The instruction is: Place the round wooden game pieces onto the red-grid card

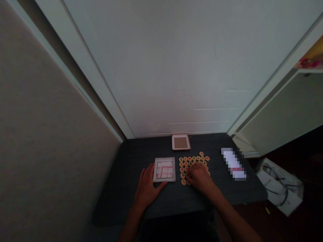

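Round wooden Chinese chess pieces (181, 164) with red or dark characters lie in rows on the dark table. Over the middle and lower rows, my right hand (200, 176) is curled with its fingers bent down among the pieces, and it covers several of them. Its fingertips are too dark and hidden to show what is between them. A shallow white square box (175, 169) holds a folded sheet (165, 169) with red lines. At its lower left corner, my left hand (147, 188) rests with fingers stretched along the left side and thumb spread by the front edge.
A white-rimmed square lid or tray (181, 143) with a brown inside lies at the back of the table (131, 198). A blurred-out bright object (233, 163) lies at the right. White panels rise behind the table. A white box (280, 186) with cables stands right of it.
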The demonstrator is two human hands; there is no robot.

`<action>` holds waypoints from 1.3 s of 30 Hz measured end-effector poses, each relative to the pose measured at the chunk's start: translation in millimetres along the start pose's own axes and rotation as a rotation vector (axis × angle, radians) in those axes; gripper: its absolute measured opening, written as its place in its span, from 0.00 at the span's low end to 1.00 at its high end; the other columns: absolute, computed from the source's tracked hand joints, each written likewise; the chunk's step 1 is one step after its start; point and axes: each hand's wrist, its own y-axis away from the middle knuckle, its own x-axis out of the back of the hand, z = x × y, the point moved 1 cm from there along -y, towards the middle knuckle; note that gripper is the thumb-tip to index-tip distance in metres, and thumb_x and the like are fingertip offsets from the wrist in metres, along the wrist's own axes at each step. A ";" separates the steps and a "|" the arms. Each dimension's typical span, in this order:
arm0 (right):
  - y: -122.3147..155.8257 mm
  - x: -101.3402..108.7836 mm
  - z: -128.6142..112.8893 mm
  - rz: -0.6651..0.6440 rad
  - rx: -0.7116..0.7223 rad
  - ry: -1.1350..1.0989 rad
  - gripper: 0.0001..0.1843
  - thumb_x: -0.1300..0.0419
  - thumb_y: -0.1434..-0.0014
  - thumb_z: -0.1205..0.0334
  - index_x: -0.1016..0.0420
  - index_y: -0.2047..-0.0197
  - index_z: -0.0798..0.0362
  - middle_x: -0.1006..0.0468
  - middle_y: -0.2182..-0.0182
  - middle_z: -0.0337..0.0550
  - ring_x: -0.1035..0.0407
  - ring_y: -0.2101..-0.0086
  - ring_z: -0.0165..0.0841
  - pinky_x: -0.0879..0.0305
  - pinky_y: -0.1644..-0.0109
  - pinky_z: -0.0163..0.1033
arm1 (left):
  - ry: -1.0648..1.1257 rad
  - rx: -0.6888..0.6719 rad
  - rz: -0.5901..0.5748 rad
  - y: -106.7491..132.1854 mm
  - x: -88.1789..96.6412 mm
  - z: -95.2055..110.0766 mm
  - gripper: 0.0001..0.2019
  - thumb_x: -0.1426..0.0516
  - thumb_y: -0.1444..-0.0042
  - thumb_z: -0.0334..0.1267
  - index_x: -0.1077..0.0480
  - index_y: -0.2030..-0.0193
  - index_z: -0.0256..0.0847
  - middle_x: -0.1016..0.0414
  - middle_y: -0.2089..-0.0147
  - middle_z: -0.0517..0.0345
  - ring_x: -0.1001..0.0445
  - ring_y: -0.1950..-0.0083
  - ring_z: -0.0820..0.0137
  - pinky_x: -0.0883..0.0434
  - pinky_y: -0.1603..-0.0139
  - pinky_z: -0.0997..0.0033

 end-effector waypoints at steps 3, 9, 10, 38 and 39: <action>-0.8 0.0 -1.2 -0.003 0.001 0.005 0.03 0.35 0.40 0.61 0.24 0.65 0.50 0.20 0.66 0.44 0.30 0.56 0.43 0.42 0.49 0.44 | 0.008 -0.002 0.013 -0.1 -0.9 -0.3 0.44 0.41 0.42 0.58 0.55 0.26 0.44 0.39 0.29 0.43 0.40 0.28 0.50 0.48 0.27 0.41; -0.9 -2.3 -1.9 0.023 -0.016 0.035 0.02 0.37 0.40 0.63 0.25 0.65 0.51 0.20 0.66 0.46 0.30 0.56 0.43 0.42 0.47 0.45 | 0.008 0.004 0.009 0.2 -1.0 -0.5 0.44 0.41 0.43 0.57 0.53 0.26 0.43 0.39 0.28 0.43 0.40 0.28 0.50 0.47 0.27 0.41; -1.0 -2.8 -2.0 0.025 -0.018 0.035 0.02 0.37 0.40 0.63 0.25 0.65 0.51 0.20 0.66 0.46 0.30 0.56 0.43 0.42 0.47 0.45 | 0.004 0.004 0.007 0.2 -0.8 -0.4 0.44 0.41 0.43 0.58 0.54 0.26 0.43 0.39 0.29 0.43 0.40 0.28 0.51 0.47 0.27 0.42; -6.0 14.3 -18.8 0.145 0.078 -0.408 0.04 0.38 0.39 0.66 0.30 0.64 0.50 0.22 0.63 0.41 0.26 0.61 0.34 0.32 0.54 0.37 | 0.220 0.056 0.124 3.0 15.0 5.4 0.31 0.42 0.38 0.48 0.44 0.30 0.46 0.37 0.30 0.47 0.39 0.29 0.52 0.41 0.29 0.41; -5.6 15.3 -19.9 0.150 0.087 -0.425 0.04 0.38 0.38 0.66 0.30 0.64 0.50 0.22 0.63 0.41 0.26 0.61 0.34 0.32 0.54 0.37 | 0.269 0.072 0.156 3.6 19.1 9.2 0.27 0.43 0.37 0.47 0.40 0.33 0.46 0.34 0.31 0.49 0.37 0.30 0.53 0.39 0.30 0.42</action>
